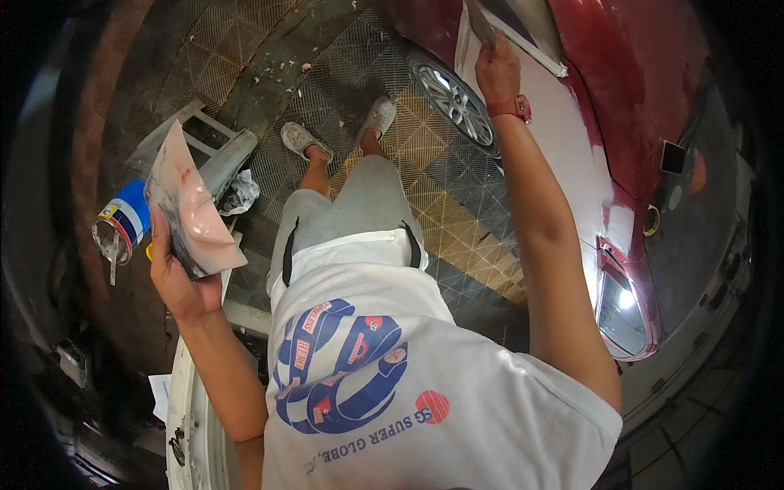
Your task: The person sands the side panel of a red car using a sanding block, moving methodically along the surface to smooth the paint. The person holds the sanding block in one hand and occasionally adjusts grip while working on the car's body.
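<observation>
My left hand is closed on the lower edge of a flat mixing board. Pink, putty-like paste is smeared over the board, with grey streaks along its lower side. Stretched out ahead, my right hand grips a flat grey spreader close to the window frame of a red car. Whether the blade touches the car cannot be told. Below that hand, a wide pale, dull patch covers the car's side panel.
An open blue can with drips down its rim sits at the left by a pale metal stand. Crumpled plastic lies beside it. A car wheel and side mirror stand at the right. Patterned floor tiles carry scattered scraps.
</observation>
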Available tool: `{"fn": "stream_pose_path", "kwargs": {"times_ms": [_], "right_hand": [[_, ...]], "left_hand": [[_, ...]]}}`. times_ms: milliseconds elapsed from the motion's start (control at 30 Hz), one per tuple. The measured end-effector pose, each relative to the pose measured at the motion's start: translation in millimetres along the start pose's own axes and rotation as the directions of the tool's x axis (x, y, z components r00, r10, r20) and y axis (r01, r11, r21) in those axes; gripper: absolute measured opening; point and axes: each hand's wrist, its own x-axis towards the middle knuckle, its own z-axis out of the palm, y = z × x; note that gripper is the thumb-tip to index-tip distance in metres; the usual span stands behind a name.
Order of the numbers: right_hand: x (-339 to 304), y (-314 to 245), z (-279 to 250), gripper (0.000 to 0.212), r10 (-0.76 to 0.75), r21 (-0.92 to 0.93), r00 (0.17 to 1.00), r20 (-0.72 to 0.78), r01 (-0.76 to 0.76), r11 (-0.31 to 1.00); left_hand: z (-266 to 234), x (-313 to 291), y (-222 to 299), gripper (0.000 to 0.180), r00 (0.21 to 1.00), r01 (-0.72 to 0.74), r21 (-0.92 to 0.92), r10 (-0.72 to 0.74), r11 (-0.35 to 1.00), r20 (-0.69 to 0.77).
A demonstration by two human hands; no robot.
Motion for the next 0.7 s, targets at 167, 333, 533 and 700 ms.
{"fn": "stream_pose_path", "kwargs": {"times_ms": [167, 333, 533, 700], "right_hand": [[-2, 2, -1, 0.033, 0.035, -0.041, 0.997, 0.069, -0.032, 0.999], [-12, 20, 5, 0.035, 0.160, -0.064, 0.969, 0.188, -0.150, 0.987], [-37, 28, 17, 0.036, 0.171, -0.031, 0.967, 0.190, -0.168, 0.985], [-59, 52, 31, 0.035, 0.260, -0.160, 0.903, 0.342, -0.216, 0.963]], "left_hand": [[0, 0, -4, 0.045, 0.998, -0.001, 0.038, 0.003, 0.999, -0.056], [-4, 10, -8, 0.044, 0.998, -0.005, 0.020, 0.006, 1.000, -0.060], [-5, 11, -14, 0.047, 1.000, 0.016, -0.004, -0.016, 1.000, -0.026], [19, 11, -18, 0.045, 0.998, 0.052, 0.063, -0.051, 0.997, -0.023]]}}
